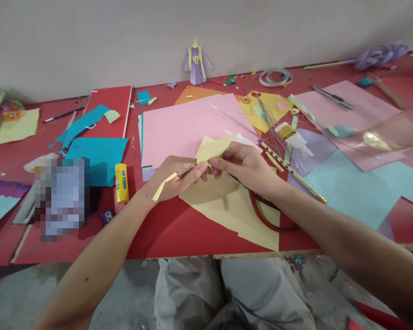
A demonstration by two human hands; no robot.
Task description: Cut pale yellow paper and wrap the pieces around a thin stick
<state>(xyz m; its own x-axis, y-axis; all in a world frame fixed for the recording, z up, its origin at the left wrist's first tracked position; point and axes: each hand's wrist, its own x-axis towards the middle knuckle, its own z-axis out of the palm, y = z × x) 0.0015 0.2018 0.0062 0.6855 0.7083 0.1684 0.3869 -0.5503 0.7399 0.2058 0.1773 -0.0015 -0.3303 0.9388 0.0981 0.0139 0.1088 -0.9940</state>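
Observation:
My left hand (179,176) and my right hand (249,167) meet above the table, thumbs and fingertips pinching a small pale yellow piece of paper (211,149). Across my left hand lies a thin silvery item (185,169), too small to make out, with a narrow yellow paper strip (163,187) at its lower end. Below both hands, a larger yellow sheet (223,208) rests on the red table. Red-handled scissors (261,213) lie partly hidden under my right forearm. Pink paper sheets (189,121) are stacked just beyond the hands.
A yellow glue stick (121,183) stands left, near blue paper (103,153). On the right are a glue bottle (294,137), a dotted pencil (292,174), thin wires (271,119) and another person's arm (382,133). A paper doll (196,64) leans against the wall.

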